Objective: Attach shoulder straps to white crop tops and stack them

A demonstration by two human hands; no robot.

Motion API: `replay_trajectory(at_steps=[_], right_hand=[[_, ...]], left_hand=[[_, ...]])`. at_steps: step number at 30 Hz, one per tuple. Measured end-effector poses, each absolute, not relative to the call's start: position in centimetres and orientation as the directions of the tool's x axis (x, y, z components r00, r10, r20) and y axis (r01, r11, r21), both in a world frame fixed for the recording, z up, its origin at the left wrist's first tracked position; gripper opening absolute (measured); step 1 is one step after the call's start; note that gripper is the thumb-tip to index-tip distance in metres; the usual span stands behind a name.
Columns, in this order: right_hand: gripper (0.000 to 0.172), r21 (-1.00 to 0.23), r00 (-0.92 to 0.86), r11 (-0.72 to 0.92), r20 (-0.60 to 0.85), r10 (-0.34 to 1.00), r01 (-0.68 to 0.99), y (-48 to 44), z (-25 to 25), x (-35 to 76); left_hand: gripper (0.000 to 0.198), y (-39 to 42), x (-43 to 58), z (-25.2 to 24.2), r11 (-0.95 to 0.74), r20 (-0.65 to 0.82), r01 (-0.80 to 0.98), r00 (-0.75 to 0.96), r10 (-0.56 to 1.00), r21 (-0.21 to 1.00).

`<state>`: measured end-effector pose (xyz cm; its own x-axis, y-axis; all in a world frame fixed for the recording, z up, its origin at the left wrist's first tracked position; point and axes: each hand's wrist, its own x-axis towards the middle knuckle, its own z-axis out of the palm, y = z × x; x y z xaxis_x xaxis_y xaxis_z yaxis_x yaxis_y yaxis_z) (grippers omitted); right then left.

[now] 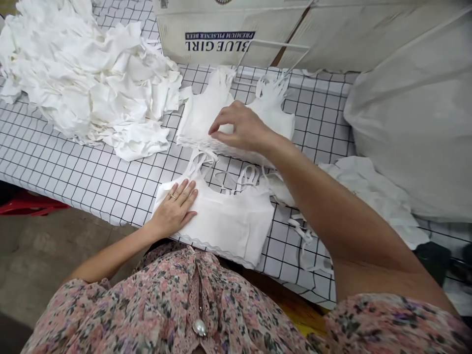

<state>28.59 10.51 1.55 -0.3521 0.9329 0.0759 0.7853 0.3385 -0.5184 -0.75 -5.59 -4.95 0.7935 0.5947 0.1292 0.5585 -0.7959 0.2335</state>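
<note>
A white strappy camisole top (224, 221) lies flat near the table's front edge, its thin straps pointing away from me. My left hand (176, 209) rests on the left side of this top, palm down with fingers outstretched. Beyond it sits a neat stack of similar white camisole tops (199, 115), with layered edges toward me. Over that stack is my right hand (241, 127), its thumb and forefinger bent together in a pinch. Whether cloth is caught between those fingertips cannot be made out.
A large loose heap of white garments (96, 78) covers the back left of the checked tablecloth (73, 167). Behind the stack stands a printed cardboard box (228, 24). On the right are a big white bag (416, 118) and more white cloth (368, 191).
</note>
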Motion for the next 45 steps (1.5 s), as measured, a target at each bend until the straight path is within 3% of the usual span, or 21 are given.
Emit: replay_trajectory(at_steps=[4, 7, 11, 15, 19, 24, 27, 33, 37, 41, 45], right_hand=[[0.022, -0.403, -0.360, 0.297, -0.090, 0.929, 0.866, 8.5, 0.6, 26.9], [0.018, -0.344, -0.320, 0.274, -0.082, 0.944, 0.898, 7.9, -0.2, 26.6], [0.005, -0.471, -0.269, 0.205, -0.071, 0.961, 0.858, 7.8, 0.8, 27.6], [0.015, -0.609, -0.212, 0.144, -0.041, 0.977, 0.780, 8.8, 3.0, 29.9], [0.014, -0.574, -0.267, 0.226, 0.014, 0.964, 0.787, 8.8, 3.8, 30.3], [0.012, -0.479, -0.513, 0.412, -0.097, 0.853, 0.775, 6.6, 1.4, 26.3], [0.014, -0.412, -0.513, 0.449, -0.053, 0.857, 0.793, 6.3, 0.2, 25.2], [0.018, -0.621, -0.495, 0.327, -0.115, 0.861, 0.712, 8.7, 2.2, 27.9], [0.019, -0.598, -0.432, 0.227, -0.223, 0.874, 0.769, 10.7, 4.6, 29.8], [0.007, -0.533, -0.352, 0.153, -0.294, 0.889, 0.832, 11.9, 7.7, 31.2], [0.010, -0.578, -0.287, 0.090, -0.258, 0.922, 0.811, 10.4, 11.0, 32.0]], left_hand=[[0.071, -5.5, -0.7, -4.9, -0.787, 0.110, 0.565, 0.791, 0.602, 0.250], [0.073, -5.5, -0.8, -4.8, -0.775, 0.085, 0.567, 0.790, 0.608, 0.278], [0.076, -5.3, -0.8, -4.8, -0.767, 0.066, 0.563, 0.791, 0.608, 0.308], [0.076, -5.2, -0.9, -4.9, -0.771, 0.077, 0.560, 0.792, 0.605, 0.302], [0.074, -5.1, -0.9, -4.9, -0.777, 0.087, 0.558, 0.793, 0.602, 0.289], [0.072, -5.1, -0.9, -4.8, -0.768, 0.068, 0.566, 0.791, 0.609, 0.300], [0.072, -5.1, -0.8, -4.7, -0.767, 0.062, 0.565, 0.792, 0.608, 0.304], [0.072, -5.1, -0.9, -4.7, -0.776, 0.073, 0.560, 0.796, 0.601, 0.288], [0.073, -5.0, -1.0, -4.9, -0.774, 0.079, 0.556, 0.795, 0.601, 0.304], [0.072, -4.9, -1.1, -5.0, -0.776, 0.071, 0.558, 0.797, 0.600, 0.295], [0.074, -4.8, -1.1, -5.1, -0.780, 0.092, 0.553, 0.796, 0.598, 0.292]])
